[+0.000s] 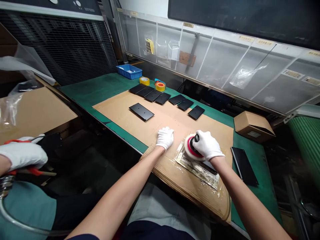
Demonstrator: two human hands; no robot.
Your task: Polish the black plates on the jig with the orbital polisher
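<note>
While your right hand [207, 145] grips the round buffer [189, 150] on the film-wrapped plate [197, 171] at five o'clock, your open left hand [165, 138] rests empty on the cardboard sheet [170, 116].

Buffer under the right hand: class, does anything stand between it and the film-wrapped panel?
Nothing visible does. The right hand grips the buffer, whose pad rests directly on the film of the film-wrapped panel, with no other object between them.
</note>
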